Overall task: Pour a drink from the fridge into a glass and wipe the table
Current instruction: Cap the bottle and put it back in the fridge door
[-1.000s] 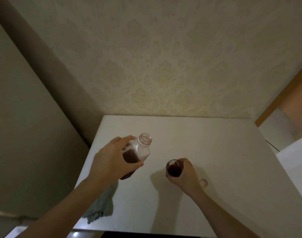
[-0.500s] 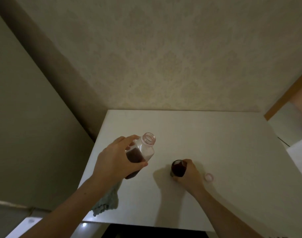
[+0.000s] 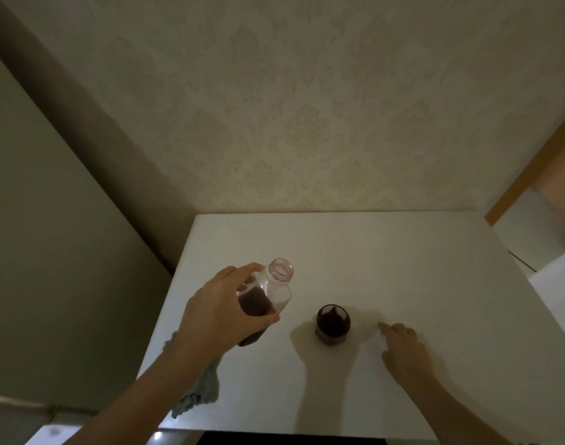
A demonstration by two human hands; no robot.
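My left hand grips a clear plastic bottle above the left part of the white table. The bottle has no cap, tilts slightly right, and holds dark red drink in its lower half. A small glass full of the same dark drink stands on the table, right of the bottle, with nothing touching it. My right hand rests low over the table to the right of the glass, fingers stretched forward and holding nothing that I can see. The bottle cap is out of sight.
A crumpled grey-green cloth lies near the table's front left corner, partly under my left forearm. A patterned wall runs behind the table, with a dark panel on the left. White furniture stands past the table's right edge.
My right hand has let go of the glass and moved right, covering the spot where the small cap lay. The bottle in my left hand has barely moved.
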